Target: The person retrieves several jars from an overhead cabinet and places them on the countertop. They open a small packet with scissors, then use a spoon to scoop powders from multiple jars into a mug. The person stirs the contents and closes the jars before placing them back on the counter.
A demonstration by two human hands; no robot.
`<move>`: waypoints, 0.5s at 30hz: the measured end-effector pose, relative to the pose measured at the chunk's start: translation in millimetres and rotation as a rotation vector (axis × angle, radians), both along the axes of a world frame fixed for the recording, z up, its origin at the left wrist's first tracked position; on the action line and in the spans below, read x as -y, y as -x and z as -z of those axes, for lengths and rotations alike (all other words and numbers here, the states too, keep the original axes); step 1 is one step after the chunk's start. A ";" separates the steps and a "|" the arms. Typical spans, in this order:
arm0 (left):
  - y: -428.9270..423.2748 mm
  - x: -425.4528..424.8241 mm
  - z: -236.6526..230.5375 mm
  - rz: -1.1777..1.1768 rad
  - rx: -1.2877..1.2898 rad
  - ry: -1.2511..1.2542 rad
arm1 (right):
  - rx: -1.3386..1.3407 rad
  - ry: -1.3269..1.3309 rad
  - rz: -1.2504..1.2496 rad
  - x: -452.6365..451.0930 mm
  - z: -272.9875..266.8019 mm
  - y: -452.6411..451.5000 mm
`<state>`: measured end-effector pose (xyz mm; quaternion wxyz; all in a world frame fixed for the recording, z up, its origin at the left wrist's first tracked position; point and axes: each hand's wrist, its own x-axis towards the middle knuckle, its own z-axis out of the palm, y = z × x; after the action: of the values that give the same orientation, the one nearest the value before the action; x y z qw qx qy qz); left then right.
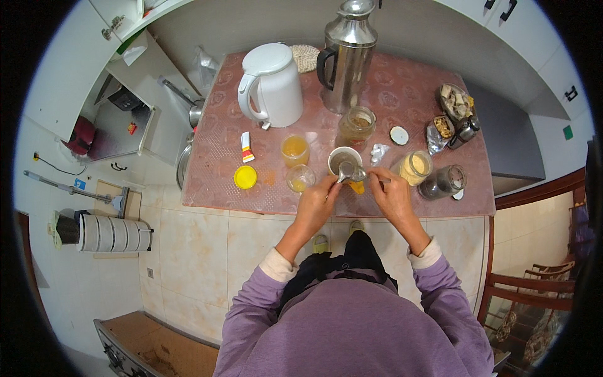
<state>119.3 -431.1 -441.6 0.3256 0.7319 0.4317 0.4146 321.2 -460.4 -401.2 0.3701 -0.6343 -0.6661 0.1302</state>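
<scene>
My left hand (316, 200) grips a metal spoon (345, 170) by its handle. In my right hand (392, 193) is a second spoon (359, 175), its bowl meeting or nearly meeting the first one. Both spoon bowls are over the near rim of a white cup (331, 162) with greyish-brown contents. Behind the cup stands an open glass jar (356, 128) of brown matter. A jar of yellow powder (414, 168) is just beyond my right hand, beside a jar with dark contents (442, 182). Near my left hand are a small clear glass (301, 179) and a glass of orange-yellow liquid (295, 151).
A white electric kettle (278, 89) and a steel thermos flask (348, 61) stand at the back of the table (212, 155). A yellow lid (245, 177) and a small packet (247, 147) lie left. A white lid (399, 135), crumpled plastic (378, 154) and bowl of food pieces (456, 102) are right.
</scene>
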 end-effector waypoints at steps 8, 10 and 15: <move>-2.4 3.8 6.6 0.013 -0.210 -0.203 | -0.035 0.042 0.008 -1.2 -1.1 -6.3; -0.8 3.0 8.6 -0.006 -0.284 -0.168 | -0.011 0.071 0.021 -1.3 -4.3 -11.2; 4.3 0.4 12.5 -0.035 -0.178 -0.115 | -0.185 0.078 0.051 -3.9 -10.1 -19.7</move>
<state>115.0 -431.5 -454.2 0.2361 0.7756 0.4473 0.3777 340.9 -456.5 -391.0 0.4083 -0.6501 -0.6074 0.2044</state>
